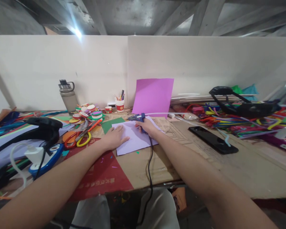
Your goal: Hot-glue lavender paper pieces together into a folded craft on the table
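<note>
A sheet of lavender paper (pixel 128 143) lies on the cardboard-covered table in front of me. My left hand (pixel 115 136) rests flat on its left part, fingers stretched out. In my right hand (pixel 147 126) is a dark blue hot glue gun (pixel 141 117), its nozzle pointing left above the paper's far edge. A long whitish glue stick (pixel 166 113) sticks out of its back to the right. The gun's black cord (pixel 151 165) hangs down over the table edge. Under the lavender sheet's left side shows a piece of green paper (pixel 109 125).
Scissors (pixel 82 139) lie left, near paper cups and ribbon-like rolls (pixel 96 115). A bottle (pixel 68 97) and a pen cup (pixel 119 105) stand behind. A purple sheet (pixel 154 95) leans on the wall. Right are a black phone (pixel 212 139), pipe cleaners (pixel 216 119); left, a power strip (pixel 46 160).
</note>
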A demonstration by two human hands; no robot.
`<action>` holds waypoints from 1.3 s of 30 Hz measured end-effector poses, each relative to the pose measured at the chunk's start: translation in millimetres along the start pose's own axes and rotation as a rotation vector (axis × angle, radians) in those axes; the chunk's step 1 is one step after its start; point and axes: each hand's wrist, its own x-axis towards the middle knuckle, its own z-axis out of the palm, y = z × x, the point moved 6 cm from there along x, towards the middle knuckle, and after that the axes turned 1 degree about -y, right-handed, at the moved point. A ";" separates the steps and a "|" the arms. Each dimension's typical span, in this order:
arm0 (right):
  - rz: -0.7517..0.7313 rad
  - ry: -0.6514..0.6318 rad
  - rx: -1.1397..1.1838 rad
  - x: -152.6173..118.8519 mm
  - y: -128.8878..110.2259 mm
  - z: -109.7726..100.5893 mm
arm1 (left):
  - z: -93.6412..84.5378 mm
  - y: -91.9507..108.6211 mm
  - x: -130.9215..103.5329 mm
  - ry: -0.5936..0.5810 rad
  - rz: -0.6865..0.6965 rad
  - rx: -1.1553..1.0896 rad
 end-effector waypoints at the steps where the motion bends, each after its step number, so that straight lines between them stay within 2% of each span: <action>1: -0.002 -0.001 -0.008 -0.7 -1.1 -0.1 | -0.6 0.3 -0.2 -0.001 0.002 -0.003; 10: -0.019 -0.015 0.004 -0.3 -2.5 1.1 | -8.9 -13.4 8.2 0.083 0.008 -0.020; 20: -0.023 -0.010 -0.014 0.3 -2.0 1.2 | 0.3 -28.3 14.5 0.079 -0.149 -0.041; 39: -0.012 -0.003 -0.048 3.5 3.0 -0.6 | -1.0 -27.3 19.5 0.054 -0.133 -0.042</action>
